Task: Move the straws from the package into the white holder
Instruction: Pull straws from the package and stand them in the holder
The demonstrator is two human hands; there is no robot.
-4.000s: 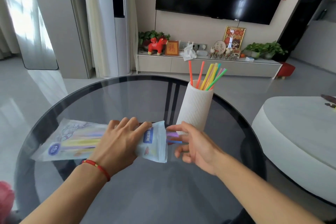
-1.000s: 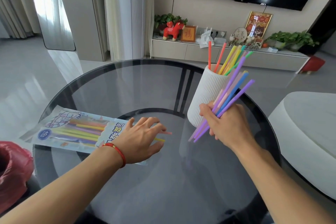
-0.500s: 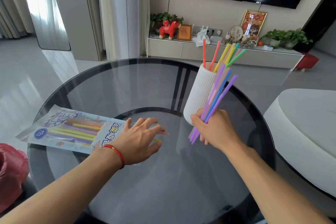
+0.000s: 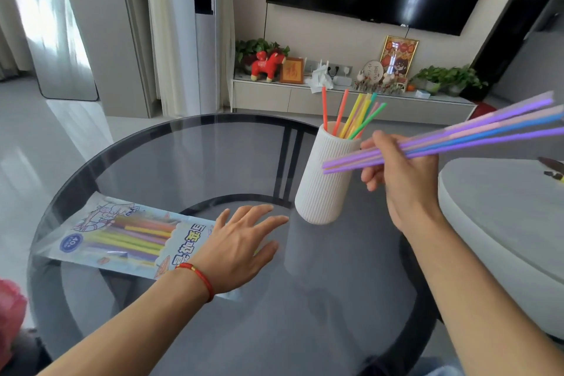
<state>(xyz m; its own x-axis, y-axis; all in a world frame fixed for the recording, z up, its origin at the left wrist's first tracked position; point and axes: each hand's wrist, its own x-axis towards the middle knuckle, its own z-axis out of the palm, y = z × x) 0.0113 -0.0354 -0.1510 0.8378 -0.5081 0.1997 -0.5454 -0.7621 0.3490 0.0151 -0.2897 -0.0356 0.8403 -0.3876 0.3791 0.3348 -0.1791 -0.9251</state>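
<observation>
One white holder [image 4: 325,180] on the table [image 4: 189,162] holds about seven straws [image 4: 354,117], the right hand [image 4: 396,174] grips roughly five more [image 4: 476,137] (blurred) beside it, and the left hand [image 4: 241,249] lies spread flat on the package [image 4: 122,238].

table [image 4: 171,162]: glossy smoked glass | holder [image 4: 323,189]: matt ribbed white | package [image 4: 91,235]: shiny plastic

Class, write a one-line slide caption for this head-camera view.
Right hand carries purple and blue straws beside the white holder; left hand pins the package.
</observation>
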